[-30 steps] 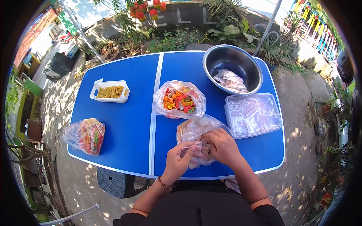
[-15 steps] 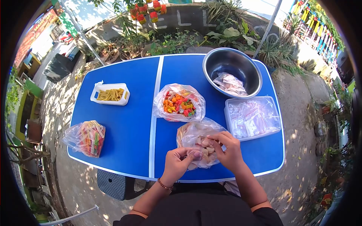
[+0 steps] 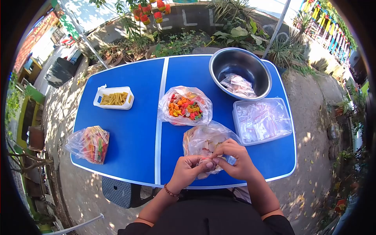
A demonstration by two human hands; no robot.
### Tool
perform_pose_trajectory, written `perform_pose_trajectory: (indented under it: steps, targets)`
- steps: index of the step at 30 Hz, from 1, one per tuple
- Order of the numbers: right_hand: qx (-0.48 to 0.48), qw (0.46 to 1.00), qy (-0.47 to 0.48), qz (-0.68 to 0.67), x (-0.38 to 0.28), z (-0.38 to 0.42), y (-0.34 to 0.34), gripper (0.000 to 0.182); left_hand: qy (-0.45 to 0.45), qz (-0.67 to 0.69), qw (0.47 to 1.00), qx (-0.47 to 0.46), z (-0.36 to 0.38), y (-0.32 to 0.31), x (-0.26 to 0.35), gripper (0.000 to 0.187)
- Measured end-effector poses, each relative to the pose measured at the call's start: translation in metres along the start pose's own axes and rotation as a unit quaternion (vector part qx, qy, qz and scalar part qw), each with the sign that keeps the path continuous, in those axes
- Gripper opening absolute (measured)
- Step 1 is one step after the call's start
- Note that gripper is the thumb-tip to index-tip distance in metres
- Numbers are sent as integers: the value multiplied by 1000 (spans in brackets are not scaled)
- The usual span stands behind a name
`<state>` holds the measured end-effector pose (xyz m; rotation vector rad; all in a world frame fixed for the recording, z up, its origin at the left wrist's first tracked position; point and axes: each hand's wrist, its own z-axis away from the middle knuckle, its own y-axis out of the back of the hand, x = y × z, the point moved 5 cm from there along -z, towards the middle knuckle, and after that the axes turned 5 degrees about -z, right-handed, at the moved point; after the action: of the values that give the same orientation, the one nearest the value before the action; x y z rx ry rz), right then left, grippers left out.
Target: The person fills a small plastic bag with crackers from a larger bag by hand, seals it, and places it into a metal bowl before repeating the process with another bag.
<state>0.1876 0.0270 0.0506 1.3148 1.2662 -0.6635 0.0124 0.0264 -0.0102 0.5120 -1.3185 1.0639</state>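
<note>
My left hand (image 3: 190, 169) pinches a small clear plastic bag (image 3: 205, 159), with something reddish showing at its fingertips. My right hand (image 3: 234, 159) is closed right beside it, thumb and fingers meeting at the small bag; whatever is between them is too small to make out. Below both hands lies a large clear plastic bag (image 3: 211, 133) with pale, flat, rounded pieces inside, partly covered by my fingers. Just beyond it stands an open plastic bag (image 3: 166, 101) full of orange, red and green curly pieces.
On the blue table (image 3: 129, 145) are a white tub (image 3: 113, 105) of yellowish sticks and a bag of reddish strips (image 3: 92, 147). At the right, a metal basin (image 3: 258, 58) holds filled packets, near a clear container (image 3: 266, 138) of flat plastic bags.
My right hand has come down and left from above the pale pieces to meet my left hand. My left hand has shifted slightly right, still pinching the small bag.
</note>
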Motion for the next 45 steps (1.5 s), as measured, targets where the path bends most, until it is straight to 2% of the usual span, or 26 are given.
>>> perform_pose_trajectory:
  steps: [5, 8, 11, 14, 17, 20, 29, 32, 35, 37, 38, 41, 45]
  targets:
    - [-31, 999, 24, 23, 4, 0, -2, 14, 7, 8, 1000, -6, -2, -1, 3, 31]
    - [64, 983, -60, -159, 15, -1, 4, 14, 8, 81, 996, 21, -4, 0, -2, 33]
    - [99, 973, -198, -69, 37, 5, 12, 19, -5, 141, 988, 61, -6, 7, -4, 37]
    - [5, 982, -155, 106, 51, 9, 7, 18, -22, 122, 990, 68, -5, 11, -1, 34]
    - [-37, 948, -80, 306, 39, 9, -7, 16, -14, 123, 990, 67, -5, 9, 1, 32]
    - [-33, 945, -71, 319, 49, 10, -15, 15, -19, 124, 990, 69, -5, 7, 2, 31]
    - [32, 974, -57, 219, 40, 4, 0, 12, -9, 73, 994, 78, -5, 10, -2, 28]
    - [75, 988, -71, 118, 31, 5, 8, 13, -15, 74, 994, 77, -5, 9, -4, 27]
    - [170, 969, -92, -155, 38, 11, 6, 14, -23, 25, 998, 61, -4, 6, -2, 29]
    - [155, 967, -83, -183, 28, 9, 3, 14, -13, 0, 998, 60, -3, 2, 0, 29]
    - [147, 966, -79, -197, 22, 9, 4, 14, -8, -12, 998, 60, -3, 1, 1, 30]
    - [79, 992, -66, -77, 10, 7, 6, 10, -18, -12, 999, 38, -1, -1, 5, 31]
    - [26, 998, -44, -34, 7, 4, 6, 10, -9, 10, 1000, 8, -2, -3, 3, 31]
